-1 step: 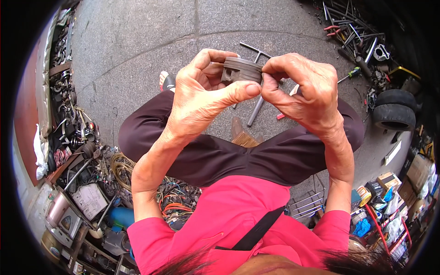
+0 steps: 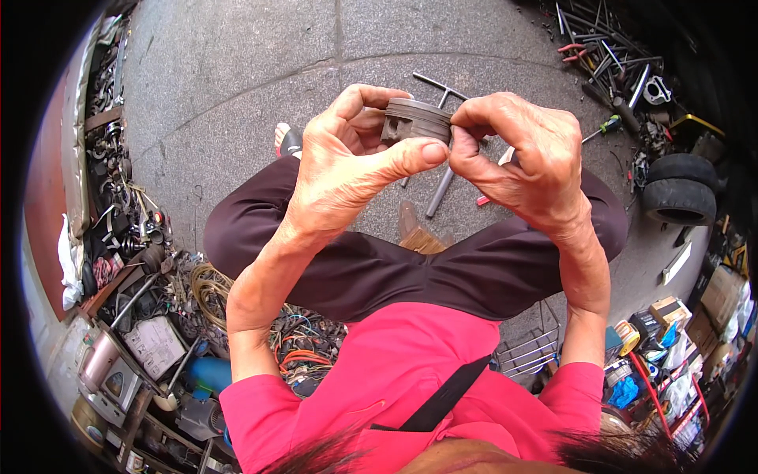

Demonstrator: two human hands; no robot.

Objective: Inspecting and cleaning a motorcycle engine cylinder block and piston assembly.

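A dark grey engine piston (image 2: 418, 122) with grooves round its upper part is held up in front of me, above my knees. My left hand (image 2: 335, 174) is closed round its left side, the thumb along the lower edge and the fingers behind. At the right edge, by the grooves, the thumb and forefinger of my right hand (image 2: 529, 162) are pinched together against the piston. Whether a thin ring lies between those fingertips is too small to make out. Behind the hands a T-handle wrench (image 2: 440, 193) lies on the ground, partly covered by them.
Metal tools (image 2: 608, 59) are heaped at the far right, with a screwdriver (image 2: 604, 128) and black tyres (image 2: 681, 189) nearby. Scrap parts (image 2: 130, 213) line the left side. A coil of tan cable (image 2: 212, 292) lies by my left elbow, a wire rack (image 2: 529, 355) by my right.
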